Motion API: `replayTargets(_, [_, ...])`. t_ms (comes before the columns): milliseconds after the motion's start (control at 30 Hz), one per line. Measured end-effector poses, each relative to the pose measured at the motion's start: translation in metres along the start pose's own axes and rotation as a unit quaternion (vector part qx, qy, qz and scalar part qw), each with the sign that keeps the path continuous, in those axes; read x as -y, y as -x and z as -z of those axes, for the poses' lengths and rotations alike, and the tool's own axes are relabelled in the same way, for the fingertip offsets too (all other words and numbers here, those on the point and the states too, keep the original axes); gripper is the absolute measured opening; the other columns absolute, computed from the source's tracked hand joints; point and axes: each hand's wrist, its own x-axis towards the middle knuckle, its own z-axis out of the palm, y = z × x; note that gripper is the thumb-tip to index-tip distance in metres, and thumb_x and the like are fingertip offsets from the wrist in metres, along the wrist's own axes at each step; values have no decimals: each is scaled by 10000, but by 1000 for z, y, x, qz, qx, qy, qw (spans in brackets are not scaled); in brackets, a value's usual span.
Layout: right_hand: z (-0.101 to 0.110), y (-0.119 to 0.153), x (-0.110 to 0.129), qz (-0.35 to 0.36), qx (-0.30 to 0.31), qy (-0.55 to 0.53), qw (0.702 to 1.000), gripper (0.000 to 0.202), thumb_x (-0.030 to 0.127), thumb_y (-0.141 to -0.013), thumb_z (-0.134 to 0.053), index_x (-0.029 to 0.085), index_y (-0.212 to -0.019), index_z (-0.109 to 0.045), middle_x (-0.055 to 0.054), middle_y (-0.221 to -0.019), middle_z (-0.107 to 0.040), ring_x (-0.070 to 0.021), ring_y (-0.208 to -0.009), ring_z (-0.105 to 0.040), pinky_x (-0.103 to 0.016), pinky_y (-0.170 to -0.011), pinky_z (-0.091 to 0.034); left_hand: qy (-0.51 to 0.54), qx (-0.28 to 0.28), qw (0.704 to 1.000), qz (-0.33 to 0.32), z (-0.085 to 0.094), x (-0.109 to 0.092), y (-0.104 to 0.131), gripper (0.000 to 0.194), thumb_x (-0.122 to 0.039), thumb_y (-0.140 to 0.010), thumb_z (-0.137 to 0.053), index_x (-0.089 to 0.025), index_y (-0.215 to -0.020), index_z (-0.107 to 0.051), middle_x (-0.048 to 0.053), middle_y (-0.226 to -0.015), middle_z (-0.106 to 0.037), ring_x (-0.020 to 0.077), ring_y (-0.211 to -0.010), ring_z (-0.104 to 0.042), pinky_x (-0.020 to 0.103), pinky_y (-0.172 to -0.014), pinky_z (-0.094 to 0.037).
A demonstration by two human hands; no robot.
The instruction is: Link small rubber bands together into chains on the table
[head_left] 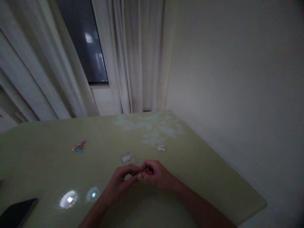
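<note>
My left hand (124,178) is closed in a pinch on a small yellow-and-dark striped piece (140,176), whose kind I cannot make out. Against it meets my right hand (155,174), its fingers curled together at the tips. Whatever the right fingertips grip is too small to see. Just beyond the hands lies a clear flat plastic case (127,157) with a whitish patch inside. A few small white pieces (161,148) rest on the table past my right hand.
A little heap of bright coloured pieces (79,147) lies on the greenish table (102,136) to the left. At the near left corner is a dark flat device (17,212). The wall (225,95) borders the table's right side; curtains (142,57) hang behind.
</note>
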Motion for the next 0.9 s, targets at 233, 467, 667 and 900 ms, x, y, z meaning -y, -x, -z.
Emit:
replayTargets(233, [1,-8,-6,29,-75,41,996,228,364,-906,-676,154,-947,-757,35,-637,-529,-109,-583,-439,-221,-550,-319,-7,-52,998,-34,12,-4,-1,138,-338,-901,-723,-223,-889,-799,39,-823,-790,183,-767,-739,248,-717,-574])
replayTargets(467, [-8,-3,-5,10,-6,356,934,126,257,-863,-692,199,-939,-775,-47,-842,-750,-191,-747,-649,-271,-684,-403,27,-131,990,-36,16,1,-2,150,-360,-906,-730,-212,-918,-750,70,-984,-794,201,-921,-756,282,-817,-610])
replayTargets(667, [-15,-2,-3,-1,29,479,878,171,289,-858,-646,171,-964,-710,-107,-963,-763,-236,-805,-687,-292,-683,-409,-11,-145,989,-31,16,6,-4,159,-351,-892,-740,-214,-965,-772,50,-922,-810,190,-848,-770,269,-779,-615])
replayTargets(900, [-16,-3,-5,11,19,483,875,172,314,-925,-607,178,-1008,-672,-79,-955,-760,-221,-810,-686,-284,-685,-395,-31,-149,986,-71,19,5,-6,131,-312,-902,-711,-237,-962,-800,44,-928,-816,186,-852,-777,254,-763,-615])
